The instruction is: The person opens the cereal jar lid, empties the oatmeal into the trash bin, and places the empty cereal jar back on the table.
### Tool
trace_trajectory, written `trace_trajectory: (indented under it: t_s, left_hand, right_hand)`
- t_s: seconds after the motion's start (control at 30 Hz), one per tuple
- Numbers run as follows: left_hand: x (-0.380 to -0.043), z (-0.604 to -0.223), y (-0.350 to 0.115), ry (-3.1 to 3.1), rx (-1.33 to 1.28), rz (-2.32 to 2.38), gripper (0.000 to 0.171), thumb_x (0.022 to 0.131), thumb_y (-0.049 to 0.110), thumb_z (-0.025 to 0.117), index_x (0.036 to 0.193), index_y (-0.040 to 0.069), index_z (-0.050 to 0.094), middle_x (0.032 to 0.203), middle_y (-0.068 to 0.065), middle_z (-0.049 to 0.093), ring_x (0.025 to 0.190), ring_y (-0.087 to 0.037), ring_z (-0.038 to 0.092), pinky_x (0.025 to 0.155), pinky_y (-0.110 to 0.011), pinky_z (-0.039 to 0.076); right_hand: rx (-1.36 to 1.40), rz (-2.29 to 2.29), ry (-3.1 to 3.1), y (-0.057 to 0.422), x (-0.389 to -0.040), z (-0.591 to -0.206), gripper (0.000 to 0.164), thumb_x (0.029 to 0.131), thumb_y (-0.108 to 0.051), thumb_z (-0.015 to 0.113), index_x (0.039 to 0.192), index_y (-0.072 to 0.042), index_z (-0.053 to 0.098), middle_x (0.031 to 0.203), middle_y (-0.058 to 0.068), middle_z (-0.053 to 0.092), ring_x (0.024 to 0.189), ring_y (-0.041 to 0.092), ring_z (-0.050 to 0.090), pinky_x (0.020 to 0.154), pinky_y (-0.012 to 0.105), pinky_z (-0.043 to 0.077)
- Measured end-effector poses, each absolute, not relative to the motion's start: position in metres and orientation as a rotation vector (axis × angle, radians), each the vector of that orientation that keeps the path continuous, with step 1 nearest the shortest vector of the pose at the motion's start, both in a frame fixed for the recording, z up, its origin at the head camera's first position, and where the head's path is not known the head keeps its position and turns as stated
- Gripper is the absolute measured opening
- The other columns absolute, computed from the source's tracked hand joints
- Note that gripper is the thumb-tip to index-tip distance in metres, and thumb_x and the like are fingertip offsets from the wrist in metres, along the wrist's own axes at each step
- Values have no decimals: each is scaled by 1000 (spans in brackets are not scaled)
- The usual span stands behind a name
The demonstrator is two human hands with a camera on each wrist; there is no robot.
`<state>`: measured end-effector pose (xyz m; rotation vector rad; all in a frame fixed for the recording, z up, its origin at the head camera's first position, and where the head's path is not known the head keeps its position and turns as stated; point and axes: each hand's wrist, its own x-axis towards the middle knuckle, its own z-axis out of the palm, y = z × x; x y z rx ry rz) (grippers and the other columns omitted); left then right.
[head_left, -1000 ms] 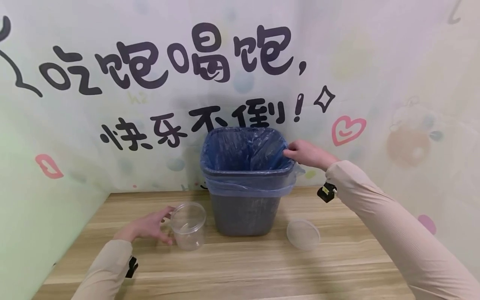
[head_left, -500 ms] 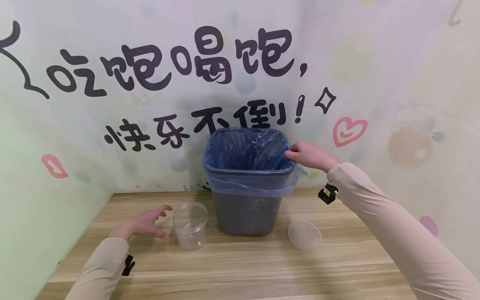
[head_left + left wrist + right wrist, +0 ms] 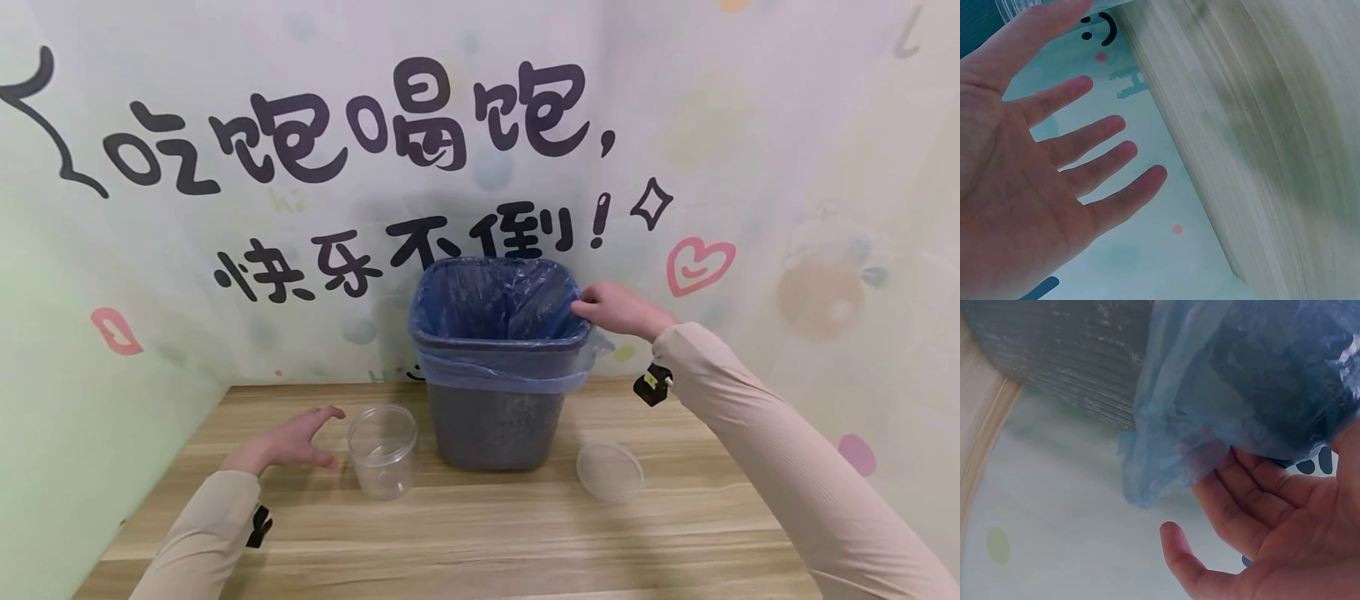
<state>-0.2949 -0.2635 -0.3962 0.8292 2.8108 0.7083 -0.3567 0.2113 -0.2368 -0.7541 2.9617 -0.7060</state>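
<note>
A grey trash can (image 3: 491,429) stands upright on the table, lined with a blue plastic bag (image 3: 498,371) folded down over its rim. My right hand (image 3: 622,310) holds the can's right rim from outside, thumb over the edge. In the right wrist view, several fingers (image 3: 1229,494) go up behind the bag's loose overhang, while one finger stays apart from it. To the left, a clear round plastic tub (image 3: 382,454) sits upright without a lid. Beside it my left hand (image 3: 288,442) hovers with spread fingers, palm toward the tub and a small gap between.
A round translucent lid (image 3: 610,472) lies flat on the table right of the can. The wood-grain table (image 3: 465,542) meets a printed wall sheet (image 3: 315,333) close behind the can. A pale green wall (image 3: 90,433) borders the left side.
My left hand has drawn back slightly left from the tub, opening a small gap. My right hand stays at the can's rim, and the head view has shifted a little.
</note>
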Motion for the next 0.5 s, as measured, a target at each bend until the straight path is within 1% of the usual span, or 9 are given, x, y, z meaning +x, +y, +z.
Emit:
trace_trajectory:
  t_s: [0.13, 0.27, 0.37, 0.4, 0.43, 0.47, 0.5]
  left_hand:
    - [-297, -395, -262, 2864, 834, 665, 52, 79, 13, 75, 119, -8, 50, 119, -36, 50, 112, -54, 46, 89, -62, 41]
    - [-299, -394, -260, 2927, 879, 641, 38, 85, 4, 67, 117, -9, 52, 119, -35, 50, 112, -54, 46, 90, -62, 41]
    - [-301, -393, -260, 2970, 926, 625, 34, 86, -2, 62, 118, -10, 52, 119, -34, 51, 113, -53, 47, 91, -61, 41]
    - [-302, -393, -261, 2982, 941, 624, 34, 86, -4, 61, 118, -11, 52, 120, -33, 51, 113, -52, 47, 92, -61, 41]
    - [-303, -393, -261, 2995, 957, 621, 34, 86, -4, 61, 118, -11, 52, 120, -34, 51, 113, -52, 48, 92, -61, 41]
    - [-304, -393, -261, 3009, 974, 616, 35, 86, -5, 61, 118, -12, 52, 120, -34, 51, 112, -52, 48, 92, -61, 41]
    - [-305, -392, -262, 3023, 984, 608, 35, 86, -4, 61, 119, -12, 52, 120, -34, 51, 112, -52, 48, 92, -61, 41]
  right_hand:
    - [-760, -739, 2948, 213, -357, -238, 35, 98, -16, 48, 64, -10, 46, 58, -2, 36, 52, 13, 35, 52, 29, 30]
    - [-708, -835, 2900, 217, -358, -240, 35, 100, -20, 48, 66, -10, 47, 58, -3, 36, 53, 13, 33, 53, 30, 30]
    - [-670, -914, 2850, 220, -358, -243, 36, 102, -27, 46, 71, -8, 51, 59, -3, 35, 55, 14, 33, 54, 29, 33]
    - [-660, -928, 2841, 222, -358, -243, 38, 102, -30, 46, 75, -6, 55, 62, -1, 41, 58, 15, 39, 57, 29, 37]
    - [-650, -946, 2829, 224, -358, -243, 39, 103, -33, 45, 82, -4, 60, 67, 3, 49, 64, 18, 46, 62, 31, 43]
    - [-637, -962, 2820, 225, -358, -243, 42, 103, -36, 43, 90, -1, 64, 75, 7, 57, 71, 20, 52, 68, 34, 47]
    - [-626, -979, 2812, 227, -358, -243, 46, 103, -39, 42, 101, 1, 66, 86, 12, 62, 81, 24, 57, 74, 37, 49]
